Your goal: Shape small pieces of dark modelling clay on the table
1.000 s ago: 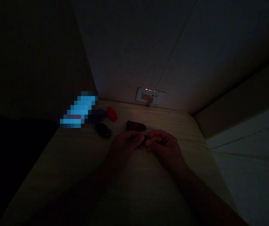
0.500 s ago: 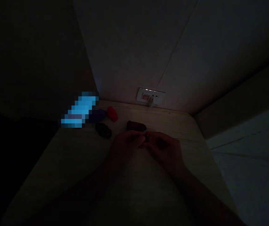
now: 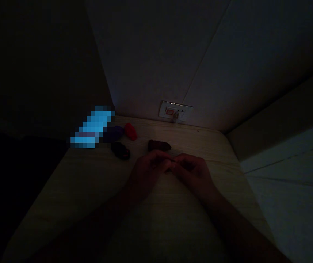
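In dim light my left hand [image 3: 151, 168] and my right hand [image 3: 192, 171] meet fingertip to fingertip over the wooden tabletop [image 3: 156, 219]. Both are closed in a pinch, and a small dark thing shows between the tips; its kind I cannot make out. Just beyond my left fingers lies a dark maroon, elongated lump [image 3: 159, 145]. Further left are a black lump [image 3: 120, 151] with a reddish spot, a purple lump [image 3: 114, 133] and a bright red lump [image 3: 130, 131], all resting on the tabletop.
A glowing, pixelated blue rectangle [image 3: 93, 128] stands at the tabletop's back left corner. On the wall [image 3: 151, 65] behind is a socket plate [image 3: 176, 111] with a red switch and something plugged in. A pale panel runs along the right side.
My right thumb has closed in toward my left fingertips, and the small dark thing is more covered now. The lumps on the tabletop stay where they were.
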Action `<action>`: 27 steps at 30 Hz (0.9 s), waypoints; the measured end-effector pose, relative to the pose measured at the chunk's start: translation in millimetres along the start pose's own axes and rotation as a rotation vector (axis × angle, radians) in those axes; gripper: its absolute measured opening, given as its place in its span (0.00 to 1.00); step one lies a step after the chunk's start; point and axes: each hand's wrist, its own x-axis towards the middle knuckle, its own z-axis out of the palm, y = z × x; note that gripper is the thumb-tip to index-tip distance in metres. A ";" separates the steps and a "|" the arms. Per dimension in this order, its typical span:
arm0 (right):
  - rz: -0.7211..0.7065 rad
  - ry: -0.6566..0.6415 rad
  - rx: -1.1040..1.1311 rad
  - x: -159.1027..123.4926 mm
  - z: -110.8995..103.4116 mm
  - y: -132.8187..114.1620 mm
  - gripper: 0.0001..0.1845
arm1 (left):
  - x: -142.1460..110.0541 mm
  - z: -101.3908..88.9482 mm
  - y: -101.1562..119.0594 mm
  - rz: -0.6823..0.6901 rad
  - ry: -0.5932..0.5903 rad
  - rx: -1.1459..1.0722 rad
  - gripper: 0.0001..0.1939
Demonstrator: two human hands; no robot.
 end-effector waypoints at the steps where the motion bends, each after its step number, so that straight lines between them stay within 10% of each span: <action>1: 0.002 0.016 -0.003 0.2 0.3 0.1 0.06 | 0.2 -0.7 1.4 0.006 0.004 0.040 0.06; 27: 0.015 0.114 0.138 1.4 -1.6 13.5 0.11 | 1.3 -4.1 -3.4 -0.088 0.045 -0.087 0.11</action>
